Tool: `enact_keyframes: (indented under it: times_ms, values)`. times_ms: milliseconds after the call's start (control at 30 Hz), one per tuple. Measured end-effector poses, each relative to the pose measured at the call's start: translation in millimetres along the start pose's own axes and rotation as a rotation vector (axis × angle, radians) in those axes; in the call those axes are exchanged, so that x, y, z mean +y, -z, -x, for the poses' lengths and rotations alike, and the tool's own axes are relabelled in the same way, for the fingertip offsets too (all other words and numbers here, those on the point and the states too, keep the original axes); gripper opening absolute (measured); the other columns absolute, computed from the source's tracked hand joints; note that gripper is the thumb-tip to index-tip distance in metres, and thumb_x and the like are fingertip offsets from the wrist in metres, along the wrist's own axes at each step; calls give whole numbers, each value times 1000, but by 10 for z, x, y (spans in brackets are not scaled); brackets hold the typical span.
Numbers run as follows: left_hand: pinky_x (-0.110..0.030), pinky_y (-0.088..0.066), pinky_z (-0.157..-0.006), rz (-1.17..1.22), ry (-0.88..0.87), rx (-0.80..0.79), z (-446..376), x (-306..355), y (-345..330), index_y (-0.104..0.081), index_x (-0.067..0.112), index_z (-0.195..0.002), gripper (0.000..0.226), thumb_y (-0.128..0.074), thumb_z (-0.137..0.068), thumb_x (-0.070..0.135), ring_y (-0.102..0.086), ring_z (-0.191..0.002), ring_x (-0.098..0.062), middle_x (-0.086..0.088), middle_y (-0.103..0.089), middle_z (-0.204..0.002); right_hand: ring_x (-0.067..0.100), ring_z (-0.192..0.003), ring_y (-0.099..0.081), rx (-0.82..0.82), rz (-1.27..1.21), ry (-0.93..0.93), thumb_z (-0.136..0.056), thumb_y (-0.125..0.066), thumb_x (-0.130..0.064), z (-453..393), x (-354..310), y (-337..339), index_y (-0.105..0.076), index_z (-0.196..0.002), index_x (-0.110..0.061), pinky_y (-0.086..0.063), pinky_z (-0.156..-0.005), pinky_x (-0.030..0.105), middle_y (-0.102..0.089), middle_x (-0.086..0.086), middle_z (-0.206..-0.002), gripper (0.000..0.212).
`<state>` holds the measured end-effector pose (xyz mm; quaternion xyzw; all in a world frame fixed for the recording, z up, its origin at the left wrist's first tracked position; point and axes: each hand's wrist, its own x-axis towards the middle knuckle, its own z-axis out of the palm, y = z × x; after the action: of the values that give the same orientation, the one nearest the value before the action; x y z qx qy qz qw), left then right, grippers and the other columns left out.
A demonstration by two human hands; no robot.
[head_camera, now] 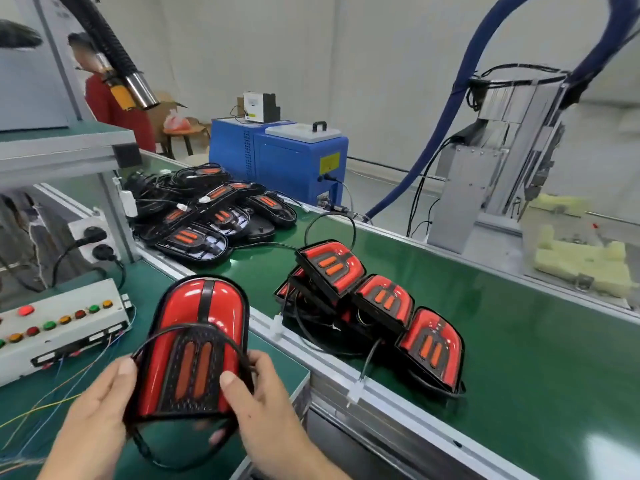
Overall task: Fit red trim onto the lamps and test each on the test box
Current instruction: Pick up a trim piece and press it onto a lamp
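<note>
I hold one lamp (197, 344) upright in front of me, its red trim fitted around a black centre with two orange bars. My left hand (100, 407) grips its left edge, thumb on the front. My right hand (263, 407) grips the right edge, thumb on the black panel. The lamp's black cable loops across its face and hangs below. The grey test box (59, 327) with coloured buttons lies to the left on the green bench. Three red-trimmed lamps (377, 306) lie in a row on the conveyor belt. A pile of untrimmed black lamps (211, 216) sits farther back on the belt.
The green conveyor belt (519, 358) runs diagonally with aluminium rails. Loose thin wires trail from the test box. A wall socket (91, 237) with plugs sits behind it. A blue machine (280, 157), a dispensing machine (502, 161) and a person in red stand beyond.
</note>
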<state>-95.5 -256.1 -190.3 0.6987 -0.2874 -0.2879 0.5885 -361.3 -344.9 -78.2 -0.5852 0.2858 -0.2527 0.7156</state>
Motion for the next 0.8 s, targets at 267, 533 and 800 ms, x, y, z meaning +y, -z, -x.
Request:
enact_keyframes:
  times_ms: [267, 533, 800]
  values:
    - [-37, -50, -92, 110, -235, -213, 867, 1873, -1040, -73, 30, -119, 45, -49, -91, 56, -73, -106, -11, 5, -77, -113, 20, -50, -62, 435, -285, 135, -102, -56, -17, 467, -546, 881, -58, -114, 0, -42, -36, 23, -75, 13, -83, 21]
    - [-26, -59, -87, -14, -228, -305, 1062, 1686, -1088, -74, 23, -111, 40, -49, -87, 42, -74, -101, -9, 6, -79, -102, 13, -42, -60, 958, -252, 15, -101, -61, -18, 1320, -749, 2611, -64, -101, 1, -43, -34, 19, -70, 17, -84, 19]
    - [-36, -52, -89, -1, -148, -278, 1129, 1522, -1052, -76, 19, -108, 40, -50, -86, 40, -76, -93, -11, 1, -80, -97, 23, -64, -57, 1030, -314, -126, -100, -63, -16, 1249, -400, 2792, -62, -98, 4, -50, -37, 23, -66, 23, -95, 21]
